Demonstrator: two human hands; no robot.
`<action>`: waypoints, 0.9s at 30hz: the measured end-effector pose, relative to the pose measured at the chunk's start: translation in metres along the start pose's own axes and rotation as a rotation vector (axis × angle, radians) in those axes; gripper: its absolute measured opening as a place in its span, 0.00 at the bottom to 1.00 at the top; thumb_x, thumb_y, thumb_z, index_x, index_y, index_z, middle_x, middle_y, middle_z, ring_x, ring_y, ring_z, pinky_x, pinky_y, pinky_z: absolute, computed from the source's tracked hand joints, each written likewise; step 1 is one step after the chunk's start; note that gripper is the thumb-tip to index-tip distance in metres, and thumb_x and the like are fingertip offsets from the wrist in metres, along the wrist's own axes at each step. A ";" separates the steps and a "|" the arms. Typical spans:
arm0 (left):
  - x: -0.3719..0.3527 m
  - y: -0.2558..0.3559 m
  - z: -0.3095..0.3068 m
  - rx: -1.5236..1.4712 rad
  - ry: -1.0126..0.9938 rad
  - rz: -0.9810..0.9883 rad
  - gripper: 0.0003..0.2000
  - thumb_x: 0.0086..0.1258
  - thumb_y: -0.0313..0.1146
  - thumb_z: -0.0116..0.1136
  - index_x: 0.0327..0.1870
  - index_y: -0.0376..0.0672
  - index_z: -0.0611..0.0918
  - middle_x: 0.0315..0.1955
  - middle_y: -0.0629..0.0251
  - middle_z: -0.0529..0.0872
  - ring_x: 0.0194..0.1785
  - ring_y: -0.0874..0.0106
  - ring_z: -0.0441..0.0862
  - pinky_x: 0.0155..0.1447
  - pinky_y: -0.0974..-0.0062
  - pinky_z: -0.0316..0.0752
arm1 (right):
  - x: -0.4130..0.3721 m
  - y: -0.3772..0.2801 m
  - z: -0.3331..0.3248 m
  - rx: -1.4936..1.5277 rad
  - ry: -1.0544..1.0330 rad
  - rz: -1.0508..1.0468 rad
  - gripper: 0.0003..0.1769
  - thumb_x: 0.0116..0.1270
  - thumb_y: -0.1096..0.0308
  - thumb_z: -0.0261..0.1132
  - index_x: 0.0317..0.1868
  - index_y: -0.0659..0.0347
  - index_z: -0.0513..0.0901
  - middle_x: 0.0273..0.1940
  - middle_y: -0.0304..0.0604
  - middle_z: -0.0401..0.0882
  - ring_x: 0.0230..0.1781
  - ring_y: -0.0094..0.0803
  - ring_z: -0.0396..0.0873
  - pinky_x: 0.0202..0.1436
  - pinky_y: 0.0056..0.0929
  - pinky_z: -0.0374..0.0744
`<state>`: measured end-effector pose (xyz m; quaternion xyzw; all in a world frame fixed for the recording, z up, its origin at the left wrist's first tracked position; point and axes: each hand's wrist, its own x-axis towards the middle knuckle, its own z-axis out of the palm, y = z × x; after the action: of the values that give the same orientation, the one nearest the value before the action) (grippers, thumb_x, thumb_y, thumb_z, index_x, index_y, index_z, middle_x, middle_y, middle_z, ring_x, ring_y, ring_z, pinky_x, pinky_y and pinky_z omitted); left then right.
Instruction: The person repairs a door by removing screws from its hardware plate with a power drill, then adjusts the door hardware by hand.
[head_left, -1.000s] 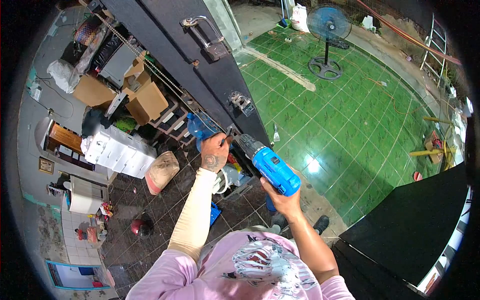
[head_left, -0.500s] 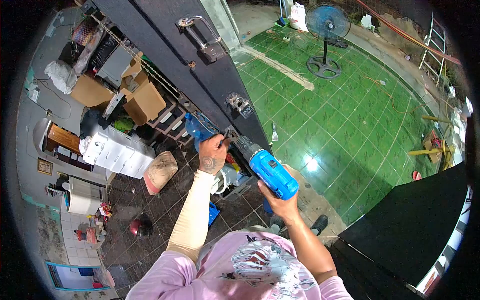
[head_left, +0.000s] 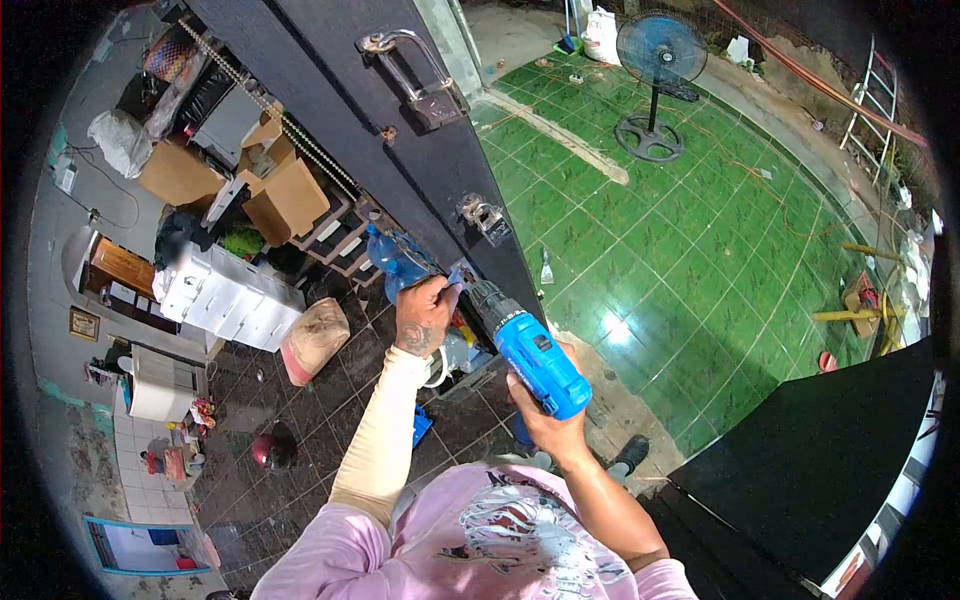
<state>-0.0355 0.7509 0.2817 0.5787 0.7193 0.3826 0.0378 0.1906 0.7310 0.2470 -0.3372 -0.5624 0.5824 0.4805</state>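
Note:
My right hand (head_left: 548, 420) is wrapped round the grip of a blue cordless drill (head_left: 543, 365). The drill's black chuck (head_left: 490, 300) points up and left at the dark door (head_left: 425, 190), below a padlock on a latch (head_left: 486, 220). Close by the chuck's tip, my left hand (head_left: 425, 310) is closed in a pinch at the door's edge. What its fingers hold, if anything, is too small to make out. Just behind the left hand is a clear blue plastic bottle (head_left: 395, 262). Higher on the door sits a metal pull handle (head_left: 410, 65) with a second padlock (head_left: 438, 105).
A stand fan (head_left: 660, 60) stands on the green tiled floor (head_left: 700, 250), and a putty knife (head_left: 547, 267) lies near the door. On the left are cardboard boxes (head_left: 285, 200), white drawers (head_left: 235, 300) and a sack (head_left: 318, 338). A black panel (head_left: 800, 460) is at lower right.
A bluish glow now shows at the drill's tip, beside my left fingers. The view has shifted slightly; both hands keep nearly the same place at the door.

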 end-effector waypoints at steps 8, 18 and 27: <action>-0.001 -0.011 0.005 0.062 0.009 0.011 0.08 0.65 0.31 0.63 0.30 0.38 0.79 0.17 0.58 0.74 0.21 0.69 0.68 0.30 0.70 0.66 | -0.005 -0.009 0.007 0.315 0.018 0.224 0.20 0.64 0.77 0.67 0.53 0.62 0.70 0.32 0.37 0.78 0.27 0.22 0.79 0.31 0.23 0.78; -0.003 -0.008 0.006 0.050 0.037 0.035 0.10 0.65 0.27 0.62 0.26 0.36 0.75 0.19 0.53 0.75 0.23 0.53 0.73 0.31 0.64 0.68 | -0.008 -0.005 0.001 0.308 -0.005 0.207 0.23 0.61 0.75 0.70 0.55 0.63 0.72 0.39 0.38 0.78 0.34 0.22 0.78 0.40 0.24 0.78; -0.004 -0.004 0.004 0.055 0.001 -0.059 0.12 0.68 0.31 0.62 0.27 0.36 0.74 0.18 0.51 0.73 0.23 0.52 0.72 0.30 0.63 0.66 | -0.005 -0.004 -0.007 0.152 0.003 0.095 0.23 0.59 0.73 0.73 0.54 0.64 0.76 0.44 0.40 0.80 0.44 0.29 0.79 0.52 0.27 0.77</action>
<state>-0.0353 0.7492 0.2745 0.5579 0.7463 0.3616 0.0328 0.1993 0.7284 0.2497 -0.3268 -0.4992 0.6452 0.4772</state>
